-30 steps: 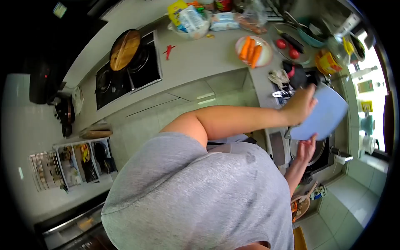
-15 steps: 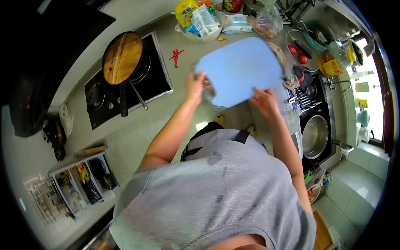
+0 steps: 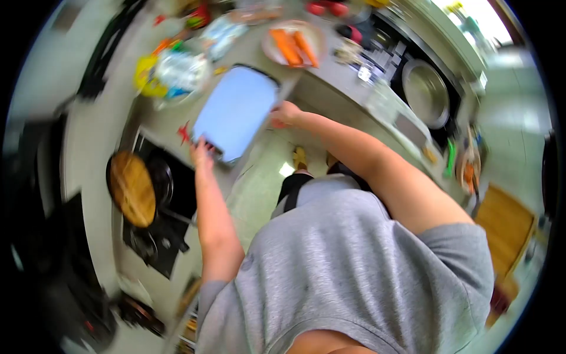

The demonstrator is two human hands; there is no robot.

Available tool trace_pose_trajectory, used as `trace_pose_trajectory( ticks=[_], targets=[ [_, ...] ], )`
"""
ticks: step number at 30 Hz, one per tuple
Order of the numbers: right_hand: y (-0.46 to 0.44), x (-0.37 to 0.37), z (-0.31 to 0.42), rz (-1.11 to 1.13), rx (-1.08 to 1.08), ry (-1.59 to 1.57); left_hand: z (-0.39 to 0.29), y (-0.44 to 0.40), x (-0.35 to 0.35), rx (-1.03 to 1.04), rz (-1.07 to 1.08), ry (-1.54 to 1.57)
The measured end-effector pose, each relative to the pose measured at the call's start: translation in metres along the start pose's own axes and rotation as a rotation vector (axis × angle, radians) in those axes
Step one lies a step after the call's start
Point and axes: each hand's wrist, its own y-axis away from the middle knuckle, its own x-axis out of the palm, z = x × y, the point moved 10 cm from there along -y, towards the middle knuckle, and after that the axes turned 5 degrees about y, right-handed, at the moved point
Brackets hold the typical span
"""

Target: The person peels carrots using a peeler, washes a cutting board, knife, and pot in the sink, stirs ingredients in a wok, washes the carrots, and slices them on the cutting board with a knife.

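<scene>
A light blue cutting board (image 3: 237,109) lies on or just above the counter, near its front edge. My left hand (image 3: 203,152) grips the board's lower left end by its handle. At the board's right edge is my right hand (image 3: 285,114), its fingers curled and partly blurred; whether it still touches the board is unclear. Red chilies (image 3: 184,132) lie just left of the board. Beyond its upper right corner, a plate (image 3: 272,53) holds carrots (image 3: 287,47).
A pan with a wooden lid (image 3: 134,189) sits on the stove at left. Up left is a bowl of packets (image 3: 177,74), beside a pack of wipes (image 3: 221,35). Knives (image 3: 386,59) and a metal pot (image 3: 425,94) by the sink are at right.
The view has turned. Both hands have brought the blue board from the sink side across to the counter, between the chilies and the carrot plate.
</scene>
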Motion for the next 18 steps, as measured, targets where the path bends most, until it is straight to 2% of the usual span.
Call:
trace_pose_trajectory(
  ticks=[2, 3, 4, 5, 6, 7, 8, 10, 11, 12, 14, 16, 18],
  targets=[
    [0.051, -0.046, 0.012, -0.205, -0.199, 0.072, -0.002, -0.018, 0.0, 0.009, 0.08, 0.046],
    [0.078, -0.068, -0.007, -0.257, -0.158, 0.027, -0.009, -0.012, 0.005, 0.058, 0.067, 0.069],
    [0.112, -0.096, -0.014, -0.38, -0.255, -0.045, -0.022, -0.002, 0.008, 0.114, 0.044, 0.101],
    [0.145, -0.124, -0.022, -0.503, -0.362, -0.103, -0.042, 0.014, 0.01, 0.274, -0.03, -0.035],
    [0.173, -0.149, -0.048, -0.613, -0.368, -0.111, -0.063, 0.036, 0.014, 0.445, -0.111, -0.165],
    [0.195, -0.171, -0.088, -0.695, -0.32, -0.188, -0.071, 0.048, 0.012, 0.421, -0.232, -0.278],
    [0.22, -0.19, -0.137, -0.802, -0.171, -0.247, -0.08, 0.064, 0.014, 0.402, -0.357, -0.392],
    [0.286, -0.23, -0.231, -1.16, -0.051, 0.031, -0.104, 0.09, 0.055, 0.645, -0.253, -0.504],
    [0.327, -0.24, -0.264, -1.281, 0.017, 0.147, -0.098, 0.086, 0.071, 0.647, -0.182, -0.361],
    [0.352, -0.247, -0.314, -1.335, 0.214, 0.268, -0.098, 0.101, 0.096, 0.656, -0.159, -0.366],
    [0.393, -0.251, -0.377, -1.343, 0.435, 0.474, -0.084, 0.143, 0.187, 0.556, 0.21, -0.378],
    [0.402, -0.25, -0.422, -1.24, 0.455, 0.532, -0.059, 0.165, 0.262, 0.502, 0.418, -0.415],
    [0.409, -0.254, -0.442, -1.229, 0.469, 0.522, -0.028, 0.208, 0.34, 0.451, 0.608, -0.445]
  ],
)
